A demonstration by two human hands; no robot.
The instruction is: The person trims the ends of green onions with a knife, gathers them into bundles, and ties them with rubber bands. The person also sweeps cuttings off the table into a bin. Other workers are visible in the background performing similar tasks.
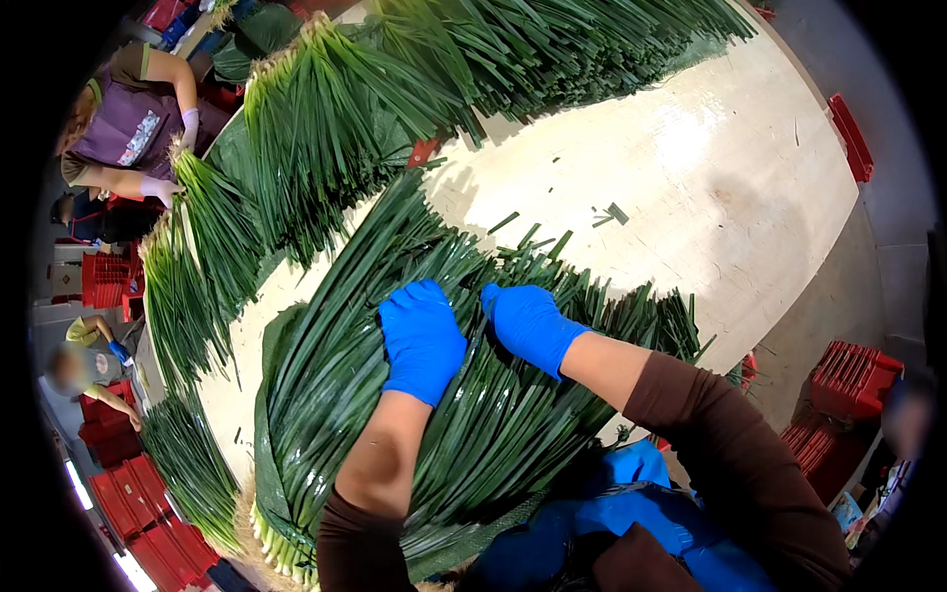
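A large pile of long green allium leaves point(325, 399), probably green garlic or leeks, lies before me on green woven cloth point(272, 444). Pale stem ends point(285, 544) show at the near left; the cut leaf tips point away and to the right. My left hand point(423, 344), in a blue glove, is closed over leaves in the middle of the pile. Just to its right, my right hand point(533, 325), gloved too, rests as a fist among the leaves, thumb side toward the left hand. What lies inside the right fist is hidden.
Cut leaf scraps point(610, 214) lie on the pale tabletop point(747, 170). More bundles point(318, 140) line its far and left sides. At left, a person in a purple apron point(137, 118) handles one bundle point(214, 192). Red crates point(851, 381) stand at right, others point(148, 503) at left.
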